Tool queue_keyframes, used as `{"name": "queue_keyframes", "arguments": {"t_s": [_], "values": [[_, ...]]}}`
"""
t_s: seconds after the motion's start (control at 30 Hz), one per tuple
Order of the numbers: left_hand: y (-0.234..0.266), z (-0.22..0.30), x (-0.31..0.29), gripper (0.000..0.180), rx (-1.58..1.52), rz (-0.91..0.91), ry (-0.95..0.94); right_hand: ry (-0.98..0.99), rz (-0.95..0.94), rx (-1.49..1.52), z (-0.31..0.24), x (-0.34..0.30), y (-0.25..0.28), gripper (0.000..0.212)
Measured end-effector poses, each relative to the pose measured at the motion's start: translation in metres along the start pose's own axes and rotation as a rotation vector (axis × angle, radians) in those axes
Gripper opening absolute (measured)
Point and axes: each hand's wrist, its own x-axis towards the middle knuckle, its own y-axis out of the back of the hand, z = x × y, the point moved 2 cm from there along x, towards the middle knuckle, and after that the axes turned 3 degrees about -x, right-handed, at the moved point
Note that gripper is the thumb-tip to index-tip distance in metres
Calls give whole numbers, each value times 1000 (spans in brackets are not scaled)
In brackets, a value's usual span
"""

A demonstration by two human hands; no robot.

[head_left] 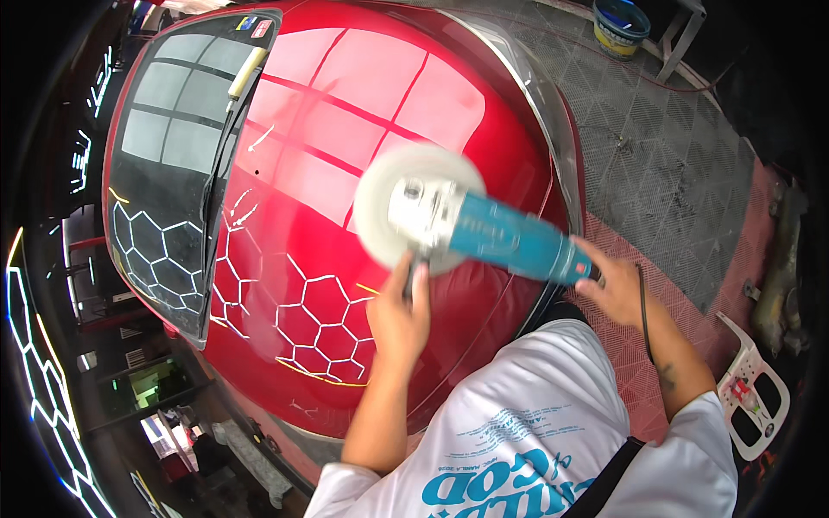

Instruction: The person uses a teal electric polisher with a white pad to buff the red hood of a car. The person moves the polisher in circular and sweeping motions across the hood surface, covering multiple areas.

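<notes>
Your left hand grips the side handle at the white pad's six o'clock; your right hand clasps the teal polisher at four o'clock, the pad over the red hood.

In front of you, the glossy red hood bore the blurred white pad of your teal polisher. To your right, the grey-and-red gridded floor carried a teal and yellow bucket toward its far side.
</notes>
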Motion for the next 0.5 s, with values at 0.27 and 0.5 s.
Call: {"name": "queue_keyframes", "arguments": {"t_s": [0.27,0.5], "values": [[-31,73,164,47,129,-296,71,-212,113,250,19,40,44,71],[-10,81,52,47,216,-289,87,31,122,330,55,-36,-15,80]]}}
